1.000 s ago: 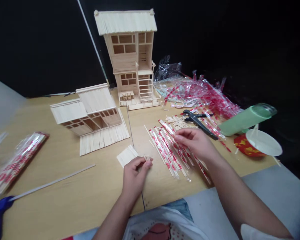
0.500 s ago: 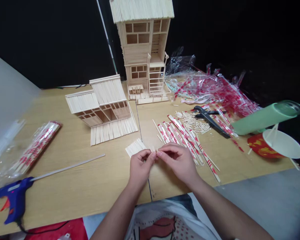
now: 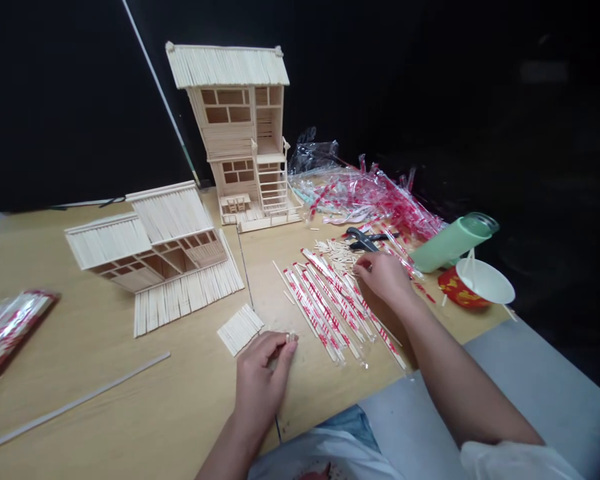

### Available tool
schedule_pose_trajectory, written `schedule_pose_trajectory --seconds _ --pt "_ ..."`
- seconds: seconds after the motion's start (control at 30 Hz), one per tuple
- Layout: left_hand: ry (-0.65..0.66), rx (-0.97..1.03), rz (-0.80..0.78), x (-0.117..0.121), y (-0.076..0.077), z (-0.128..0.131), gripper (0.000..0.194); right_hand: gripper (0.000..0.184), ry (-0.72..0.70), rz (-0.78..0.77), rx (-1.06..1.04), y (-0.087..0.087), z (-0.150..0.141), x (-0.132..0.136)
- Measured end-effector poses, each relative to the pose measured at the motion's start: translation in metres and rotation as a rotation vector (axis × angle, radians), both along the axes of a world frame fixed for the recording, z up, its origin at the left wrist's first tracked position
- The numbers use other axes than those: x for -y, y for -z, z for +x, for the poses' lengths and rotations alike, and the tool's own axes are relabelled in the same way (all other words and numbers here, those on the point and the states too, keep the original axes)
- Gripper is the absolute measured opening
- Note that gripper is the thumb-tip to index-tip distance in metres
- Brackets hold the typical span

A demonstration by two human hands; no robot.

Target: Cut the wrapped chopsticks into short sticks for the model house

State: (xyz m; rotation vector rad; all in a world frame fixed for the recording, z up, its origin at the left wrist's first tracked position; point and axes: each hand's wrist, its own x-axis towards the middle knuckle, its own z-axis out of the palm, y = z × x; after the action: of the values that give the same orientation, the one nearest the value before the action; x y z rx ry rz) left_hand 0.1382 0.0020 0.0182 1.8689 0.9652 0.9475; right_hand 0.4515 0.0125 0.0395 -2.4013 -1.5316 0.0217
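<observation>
My left hand (image 3: pixel 265 370) pinches a few short wooden stick pieces (image 3: pixel 291 337) between thumb and forefinger, just above the table. Left of it lies a small flat panel of sticks laid side by side (image 3: pixel 240 329). My right hand (image 3: pixel 386 275) reaches down at the near edge of a heap of short cut sticks (image 3: pixel 336 253), its fingers drawn together. Whatever is between those fingertips is hidden. Black-handled cutters (image 3: pixel 363 240) lie just beyond that hand, partly covered by it. Chopsticks in red-printed wrappers (image 3: pixel 325 300) spread between the two hands.
A tall stick house (image 3: pixel 230 133) and a low stick house (image 3: pixel 175 247) stand at the back and left. Crumpled wrappers (image 3: pixel 365 193), a green bottle (image 3: pixel 450 243) and a red paper bowl (image 3: pixel 460 287) are on the right. A glue stick (image 3: pixel 80 400) lies front left.
My right hand has left my left hand and moved right to the heap of cut sticks. My left hand still pinches its pieces. The view has turned to the right.
</observation>
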Motion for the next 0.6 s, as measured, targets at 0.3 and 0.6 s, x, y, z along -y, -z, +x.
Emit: schedule_pose_trajectory --seconds 0.3,0.6 --pt "-0.030 -0.034 -0.028 -0.001 0.003 0.000 0.015 0.013 -0.202 -0.100 -0.003 -0.001 -0.004 -0.041" --pt "-0.047 -0.008 -0.166 -0.001 0.005 -0.001 0.020 0.022 -0.170 0.041 -0.130 -0.007 -0.001 -0.025"
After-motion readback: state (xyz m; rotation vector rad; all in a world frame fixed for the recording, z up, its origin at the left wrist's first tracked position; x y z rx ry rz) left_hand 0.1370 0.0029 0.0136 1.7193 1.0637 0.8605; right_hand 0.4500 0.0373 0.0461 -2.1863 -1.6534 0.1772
